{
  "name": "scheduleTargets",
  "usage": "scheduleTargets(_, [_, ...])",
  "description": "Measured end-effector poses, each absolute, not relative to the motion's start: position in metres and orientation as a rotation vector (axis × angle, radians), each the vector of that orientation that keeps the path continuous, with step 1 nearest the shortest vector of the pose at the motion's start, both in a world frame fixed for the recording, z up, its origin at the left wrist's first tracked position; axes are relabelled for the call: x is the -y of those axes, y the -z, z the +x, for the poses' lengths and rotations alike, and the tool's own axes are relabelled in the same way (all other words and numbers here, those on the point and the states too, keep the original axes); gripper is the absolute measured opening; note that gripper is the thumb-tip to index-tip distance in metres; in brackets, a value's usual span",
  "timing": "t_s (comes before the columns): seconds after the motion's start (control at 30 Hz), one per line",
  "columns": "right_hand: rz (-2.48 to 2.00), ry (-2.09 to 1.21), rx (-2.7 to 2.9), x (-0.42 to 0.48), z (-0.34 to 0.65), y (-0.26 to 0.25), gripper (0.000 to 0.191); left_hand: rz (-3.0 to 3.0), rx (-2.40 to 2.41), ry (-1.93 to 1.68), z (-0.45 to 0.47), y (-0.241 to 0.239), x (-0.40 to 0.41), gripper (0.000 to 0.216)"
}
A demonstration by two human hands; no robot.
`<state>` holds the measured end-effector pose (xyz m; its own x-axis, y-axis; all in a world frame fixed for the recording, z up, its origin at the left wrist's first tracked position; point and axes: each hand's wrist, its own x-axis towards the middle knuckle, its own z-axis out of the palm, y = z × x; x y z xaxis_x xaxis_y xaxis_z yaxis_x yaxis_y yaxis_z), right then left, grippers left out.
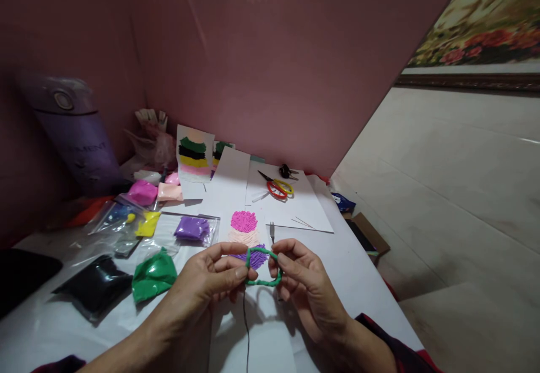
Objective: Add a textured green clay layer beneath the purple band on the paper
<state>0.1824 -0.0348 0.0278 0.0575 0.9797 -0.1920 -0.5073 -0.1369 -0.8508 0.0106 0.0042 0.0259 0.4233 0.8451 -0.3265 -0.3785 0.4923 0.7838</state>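
My left hand (213, 280) and my right hand (301, 274) are both pinched on a thin rope of green clay (261, 255), bent into a loop between them above the white table (363, 283). Just beyond the loop lies a paper card (244, 229) with bands of magenta, pale pink and purple clay pressed on it. A small fork (272, 231) rests beside that card. A dark thin cord (246, 328) hangs down between my wrists.
Bags of clay lie at the left: green (154, 274), black (96, 287), purple (193, 228), yellow (147, 224), pink (143, 192). Red and yellow scissors (276, 187) sit on a white sheet. A purple bottle (78, 131) stands far left. A pink board (274, 63) backs the table.
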Motion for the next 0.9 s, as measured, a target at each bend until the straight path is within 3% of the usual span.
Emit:
scheduleTargets(0.33, [-0.945, -1.420, 0.657, 0.0305, 0.1834, -0.0187, 0.027, 0.677, -0.777, -0.780, 0.0123, -0.0239, -0.0037, 0.029])
scheduleTargets(0.7, [-1.020, -1.471, 0.665, 0.0322, 0.1821, -0.0238, 0.036, 0.735, -0.775, -0.737, 0.0121, -0.0235, -0.0032, 0.029])
scheduleTargets(0.9, [-1.014, -1.450, 0.698, 0.0334, 0.1830, -0.0244, 0.028, 0.758, -0.758, -0.678, 0.0108, -0.0210, -0.0050, 0.033])
